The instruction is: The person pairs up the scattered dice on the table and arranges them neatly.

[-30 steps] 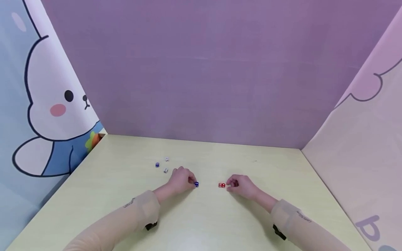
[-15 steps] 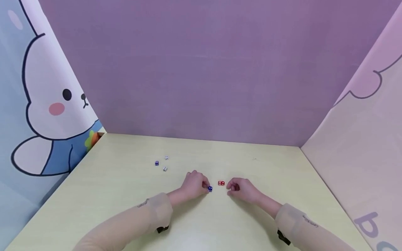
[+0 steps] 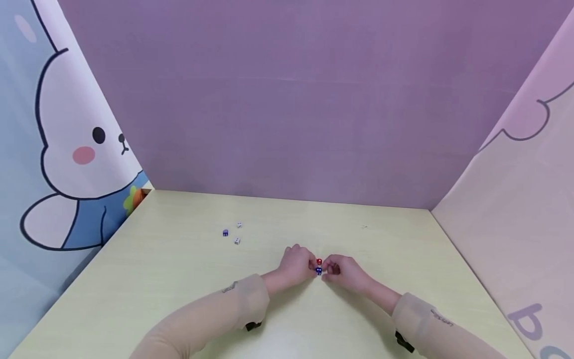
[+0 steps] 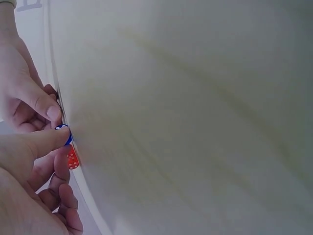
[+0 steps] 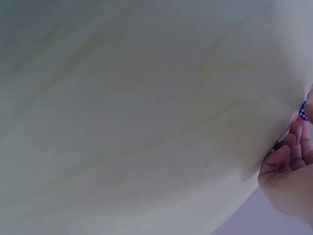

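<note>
My left hand [image 3: 298, 266] pinches a blue die [image 3: 319, 271] between thumb and fingers, low over the table. Just behind it sits a red die [image 3: 319, 261], overlapped partly by the fingers; a second red one is hidden from the head camera. In the left wrist view, the thumb covers part of the blue die [image 4: 63, 128], with red [image 4: 73, 157] showing right beside it. My right hand [image 3: 344, 271] rests close on the right, its fingers loosely bent and thumb apart, fingertips right by the dice and holding nothing visible.
Farther back on the left lie another blue die [image 3: 225, 233] and two white dice [image 3: 237, 241]. The pale table [image 3: 179, 259] ends at a purple panel [image 3: 287, 124], with printed cloth panels at both sides.
My left hand has carried the blue die rightward, from left of the red dice to just in front of them. The right hand has barely shifted beside them.
</note>
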`<action>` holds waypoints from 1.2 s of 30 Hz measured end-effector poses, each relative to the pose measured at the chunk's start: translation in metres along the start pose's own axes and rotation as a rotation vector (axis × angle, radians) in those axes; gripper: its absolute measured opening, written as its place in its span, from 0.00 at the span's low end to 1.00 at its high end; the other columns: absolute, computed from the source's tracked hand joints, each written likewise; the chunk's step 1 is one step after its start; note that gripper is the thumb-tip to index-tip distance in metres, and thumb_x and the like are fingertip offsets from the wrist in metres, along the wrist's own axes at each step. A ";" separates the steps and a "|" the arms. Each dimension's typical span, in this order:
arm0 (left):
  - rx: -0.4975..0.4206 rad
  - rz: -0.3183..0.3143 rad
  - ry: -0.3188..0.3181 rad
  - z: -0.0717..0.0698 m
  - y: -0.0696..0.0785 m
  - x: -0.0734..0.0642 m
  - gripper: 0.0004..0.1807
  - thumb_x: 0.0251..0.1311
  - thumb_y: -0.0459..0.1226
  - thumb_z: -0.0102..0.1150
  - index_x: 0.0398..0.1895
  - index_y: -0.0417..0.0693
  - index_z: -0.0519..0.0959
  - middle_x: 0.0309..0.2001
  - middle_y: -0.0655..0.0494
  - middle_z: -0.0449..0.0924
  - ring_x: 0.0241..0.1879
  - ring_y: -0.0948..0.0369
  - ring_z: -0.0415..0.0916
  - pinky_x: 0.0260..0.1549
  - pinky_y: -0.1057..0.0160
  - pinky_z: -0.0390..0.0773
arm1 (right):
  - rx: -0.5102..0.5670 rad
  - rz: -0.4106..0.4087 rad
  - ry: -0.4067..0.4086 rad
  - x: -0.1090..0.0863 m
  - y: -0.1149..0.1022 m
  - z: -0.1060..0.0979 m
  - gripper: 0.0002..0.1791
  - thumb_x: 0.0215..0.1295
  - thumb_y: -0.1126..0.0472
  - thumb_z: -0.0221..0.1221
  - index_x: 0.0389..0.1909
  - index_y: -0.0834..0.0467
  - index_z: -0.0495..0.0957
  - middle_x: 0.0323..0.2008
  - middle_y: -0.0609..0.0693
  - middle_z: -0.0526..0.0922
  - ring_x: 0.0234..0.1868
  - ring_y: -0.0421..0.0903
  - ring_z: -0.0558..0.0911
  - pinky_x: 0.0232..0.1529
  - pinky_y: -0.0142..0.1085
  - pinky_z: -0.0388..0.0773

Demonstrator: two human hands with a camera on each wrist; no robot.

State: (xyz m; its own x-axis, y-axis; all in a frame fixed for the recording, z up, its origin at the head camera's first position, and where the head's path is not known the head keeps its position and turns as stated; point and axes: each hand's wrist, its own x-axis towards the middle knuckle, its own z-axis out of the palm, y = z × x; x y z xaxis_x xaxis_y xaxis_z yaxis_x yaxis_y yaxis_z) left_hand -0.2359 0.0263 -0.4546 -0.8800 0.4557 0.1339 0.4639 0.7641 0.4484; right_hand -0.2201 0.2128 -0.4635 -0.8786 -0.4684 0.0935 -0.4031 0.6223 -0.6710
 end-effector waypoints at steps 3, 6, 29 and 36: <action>-0.005 -0.005 0.000 0.004 0.001 0.002 0.04 0.44 0.41 0.73 0.21 0.57 0.85 0.18 0.71 0.74 0.30 0.64 0.64 0.37 0.61 0.60 | -0.015 0.002 0.009 0.001 0.000 0.002 0.07 0.54 0.67 0.65 0.33 0.60 0.77 0.24 0.44 0.74 0.24 0.34 0.69 0.27 0.26 0.68; -0.009 -0.003 0.007 0.005 0.001 0.002 0.04 0.43 0.42 0.73 0.21 0.57 0.85 0.18 0.71 0.74 0.30 0.64 0.64 0.36 0.61 0.60 | -0.040 -0.001 0.022 0.003 0.000 0.003 0.06 0.54 0.66 0.66 0.31 0.59 0.77 0.23 0.43 0.73 0.24 0.34 0.69 0.27 0.26 0.68; -0.115 0.004 -0.002 -0.049 -0.053 -0.013 0.15 0.47 0.39 0.71 0.40 0.50 0.84 0.31 0.59 0.80 0.37 0.60 0.67 0.47 0.50 0.64 | -0.067 -0.013 0.006 0.003 0.004 0.002 0.06 0.56 0.65 0.65 0.33 0.56 0.78 0.22 0.42 0.72 0.23 0.35 0.67 0.25 0.27 0.67; -0.074 -0.026 0.058 -0.080 -0.097 -0.019 0.19 0.46 0.39 0.72 0.44 0.48 0.82 0.33 0.55 0.80 0.39 0.56 0.68 0.46 0.49 0.64 | -0.070 -0.028 0.005 0.003 0.005 0.001 0.06 0.57 0.64 0.64 0.33 0.55 0.77 0.22 0.42 0.71 0.23 0.34 0.67 0.25 0.26 0.66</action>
State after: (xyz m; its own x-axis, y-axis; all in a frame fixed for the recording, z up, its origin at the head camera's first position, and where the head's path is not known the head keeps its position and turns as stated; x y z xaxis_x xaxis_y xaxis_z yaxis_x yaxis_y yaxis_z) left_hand -0.2720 -0.0933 -0.4300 -0.8972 0.4070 0.1713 0.4335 0.7384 0.5166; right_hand -0.2242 0.2135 -0.4674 -0.8679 -0.4833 0.1149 -0.4443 0.6514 -0.6150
